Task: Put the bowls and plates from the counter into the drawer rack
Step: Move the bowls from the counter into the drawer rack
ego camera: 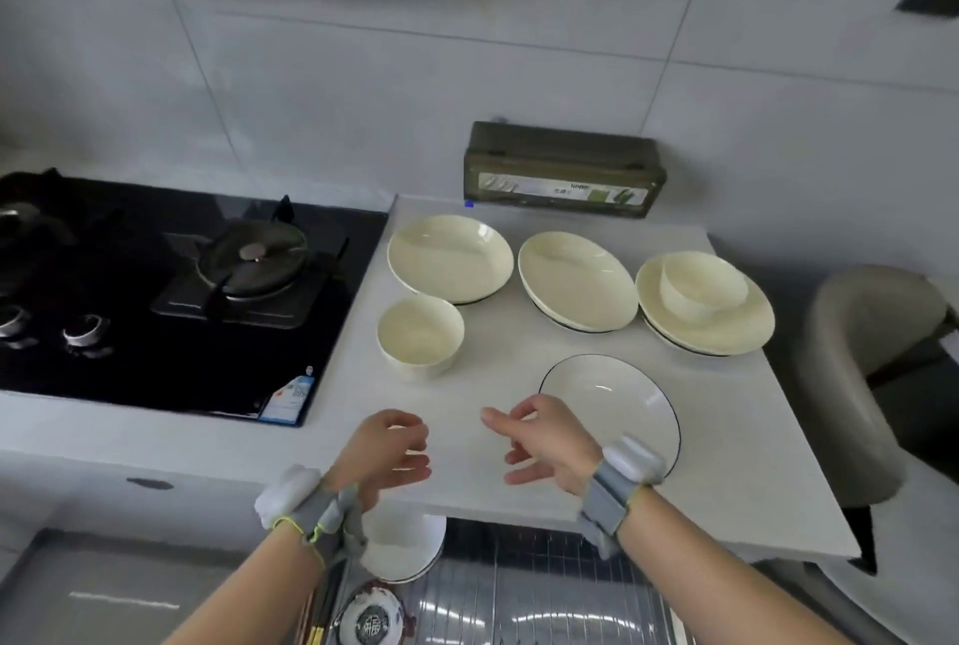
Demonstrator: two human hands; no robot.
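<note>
Both hands hovered empty over the front of the white counter point(519, 374). The left hand point(389, 452) had its fingers loosely curled and parted, holding nothing; the right hand point(545, 442) was half open too, thumb and forefinger stretched toward the left, right beside the rim of the blue-rimmed white plate point(617, 405). Each wrist wore a grey strap with a white block on it.

Along the back of the counter sat three cream plates: one nearest the hob point(450, 257), one in the middle point(577, 279), and one on the right point(726, 328) with a cream bowl point(703, 289) sitting in it. A second cream bowl point(420, 335) stood alone, just in front of the leftmost plate. The black gas hob point(171, 291) lay to the left, and a dark green box point(564, 169) leaned against the tiled wall.

Below the counter edge, the wire drawer rack point(529, 592) was pulled out, already holding a white bowl point(402, 551) and a patterned bowl point(376, 618) at its left end.
</note>
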